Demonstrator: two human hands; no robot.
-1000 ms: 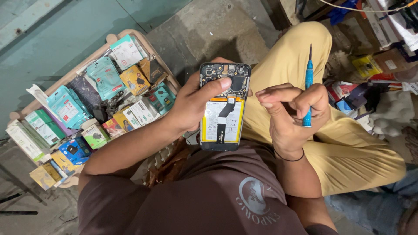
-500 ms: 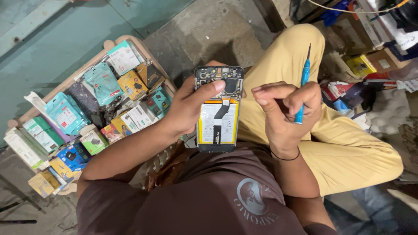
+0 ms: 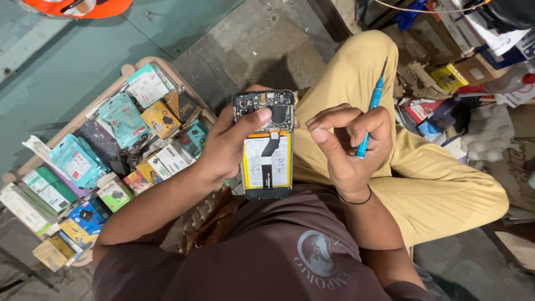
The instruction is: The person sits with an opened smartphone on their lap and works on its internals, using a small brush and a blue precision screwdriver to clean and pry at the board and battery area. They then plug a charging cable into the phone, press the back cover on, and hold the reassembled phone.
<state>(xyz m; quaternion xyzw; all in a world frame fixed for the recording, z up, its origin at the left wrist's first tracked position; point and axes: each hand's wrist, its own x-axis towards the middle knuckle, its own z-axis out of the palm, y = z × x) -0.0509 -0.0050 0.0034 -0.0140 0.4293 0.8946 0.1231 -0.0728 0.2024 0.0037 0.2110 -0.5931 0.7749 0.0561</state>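
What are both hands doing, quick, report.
Left hand: closed on the opened phone, thumb across its top.
Right hand: curled shut, holding the blue screwdriver.

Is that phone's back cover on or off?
Off: the phone in the left hand shows its bare battery and circuit board.

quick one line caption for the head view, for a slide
Seated person's left hand holds an opened phone, battery exposed; right hand grips a blue screwdriver beside a tray of packets.
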